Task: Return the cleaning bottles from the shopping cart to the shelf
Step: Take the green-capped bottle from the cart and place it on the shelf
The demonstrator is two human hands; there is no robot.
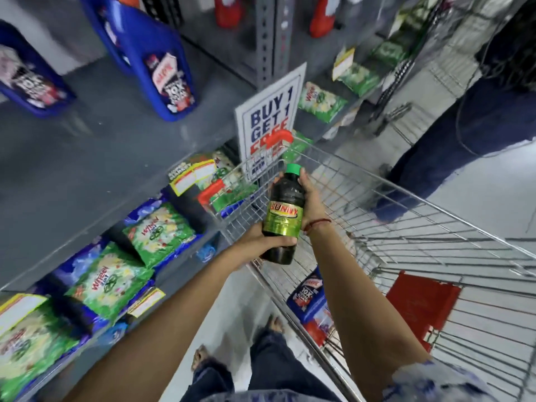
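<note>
Bottle: a dark bottle (282,216) with a green cap (292,169), held upright above the near-left corner of the shopping cart (435,227), beside the shelf.
Bottle label: green-gold band with "SUNNY" in yellow letters on red; the smaller print is too blurred to read.
Left hand (261,239): fingers wrapped around the lower body of the bottle, just under the label.
Right hand (311,198): closed around the bottle's shoulder and side, fingertips up near the cap; a red thread sits on the wrist.
Cart contents: a blue pouch (311,297) printed "10X" lies against the left wall; a red flap (420,309) hangs at the near end.
Sign: white card (269,117) reading "BUY 1 GET 1 FREE", its lower lines partly hidden by the cart's red corner.
Shelf (87,158): grey metal; blue jugs (150,59) marked "10X" stand on top.
Lower shelf: green packets (158,230), brand name unclear.
Aisle: another person's legs (464,134) beyond the cart.
</note>
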